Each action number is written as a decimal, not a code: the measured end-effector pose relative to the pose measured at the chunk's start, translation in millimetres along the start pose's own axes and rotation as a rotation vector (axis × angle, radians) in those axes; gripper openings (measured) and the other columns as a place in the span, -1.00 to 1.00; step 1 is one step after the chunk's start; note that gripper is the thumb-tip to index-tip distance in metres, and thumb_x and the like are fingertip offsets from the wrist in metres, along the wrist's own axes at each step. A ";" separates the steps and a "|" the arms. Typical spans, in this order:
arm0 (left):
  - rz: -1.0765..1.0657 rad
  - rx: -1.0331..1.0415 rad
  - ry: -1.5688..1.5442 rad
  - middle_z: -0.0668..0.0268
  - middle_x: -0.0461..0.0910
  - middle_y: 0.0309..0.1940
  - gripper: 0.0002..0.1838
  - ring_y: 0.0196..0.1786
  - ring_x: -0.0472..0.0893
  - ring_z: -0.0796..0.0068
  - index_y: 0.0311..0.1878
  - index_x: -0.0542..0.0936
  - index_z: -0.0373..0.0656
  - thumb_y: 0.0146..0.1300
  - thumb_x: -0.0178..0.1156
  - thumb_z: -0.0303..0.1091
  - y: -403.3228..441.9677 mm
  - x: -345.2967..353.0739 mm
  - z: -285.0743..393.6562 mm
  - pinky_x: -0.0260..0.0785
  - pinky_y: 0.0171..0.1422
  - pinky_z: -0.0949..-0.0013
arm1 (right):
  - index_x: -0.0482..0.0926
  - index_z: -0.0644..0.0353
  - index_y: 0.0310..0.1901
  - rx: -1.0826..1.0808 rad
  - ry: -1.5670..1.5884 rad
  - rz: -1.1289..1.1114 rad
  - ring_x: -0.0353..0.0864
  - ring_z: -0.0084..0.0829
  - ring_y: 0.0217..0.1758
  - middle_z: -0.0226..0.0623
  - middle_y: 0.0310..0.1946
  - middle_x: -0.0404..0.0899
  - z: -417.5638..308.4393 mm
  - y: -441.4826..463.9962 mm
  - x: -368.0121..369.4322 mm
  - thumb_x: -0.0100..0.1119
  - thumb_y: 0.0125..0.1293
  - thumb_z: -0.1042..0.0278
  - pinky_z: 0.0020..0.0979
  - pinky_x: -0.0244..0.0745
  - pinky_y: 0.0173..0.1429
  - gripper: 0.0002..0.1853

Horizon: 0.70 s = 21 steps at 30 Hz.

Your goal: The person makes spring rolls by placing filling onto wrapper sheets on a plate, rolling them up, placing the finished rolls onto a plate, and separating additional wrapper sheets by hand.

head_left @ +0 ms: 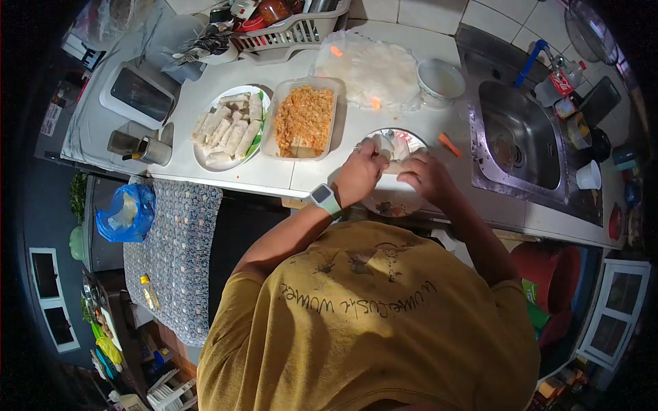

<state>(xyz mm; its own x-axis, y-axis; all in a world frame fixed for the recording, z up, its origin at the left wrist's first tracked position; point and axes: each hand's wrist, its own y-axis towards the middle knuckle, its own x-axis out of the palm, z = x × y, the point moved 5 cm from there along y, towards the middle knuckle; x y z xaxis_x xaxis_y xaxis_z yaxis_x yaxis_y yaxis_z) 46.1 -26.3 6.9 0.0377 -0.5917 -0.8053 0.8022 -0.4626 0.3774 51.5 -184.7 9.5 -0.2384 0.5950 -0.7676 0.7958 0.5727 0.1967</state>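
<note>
Both my hands are over a round plate (391, 205) at the counter's front edge. A pale spring roll (395, 166) lies between them, with my left hand (363, 171) closed on its left end and my right hand (426, 175) closed on its right end. Fingers hide much of the roll. To the left, a plastic tub (334, 130) holds orange-brown filling (301, 116). Finished spring rolls (226, 130) are piled on a white and green plate (201, 156). Behind my hands is a stack of thin round wrappers (373, 68) on plastic, beside a bowl (441, 81).
A steel sink (521, 137) with a blue tap (531, 61) is on the right. An orange strip (449, 144) lies near its left edge. A dish rack (295, 31) stands at the back, and a can (156, 151) at the left. Below right is a red bin (548, 274).
</note>
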 end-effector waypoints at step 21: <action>-0.235 -0.004 0.022 0.03 0.45 -0.26 -0.80 -0.20 0.52 -0.03 -0.18 0.50 -0.18 0.13 0.16 -0.34 9.4 10.6 -3.7 0.40 -0.16 0.07 | 0.58 0.35 -0.34 0.084 0.195 -0.118 0.52 -0.21 -0.36 -0.12 -0.47 0.53 35.1 16.0 12.2 0.34 -0.14 0.44 -0.29 0.39 -0.23 -0.72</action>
<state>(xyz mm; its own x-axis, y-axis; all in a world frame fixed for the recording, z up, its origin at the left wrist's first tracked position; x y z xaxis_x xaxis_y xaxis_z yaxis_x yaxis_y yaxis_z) 56.3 -34.5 0.2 -0.1378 -0.4533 -0.8807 0.7930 -0.5833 0.1761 80.9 -188.1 -18.1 -0.4286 0.6290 -0.6486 0.7976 0.6006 0.0554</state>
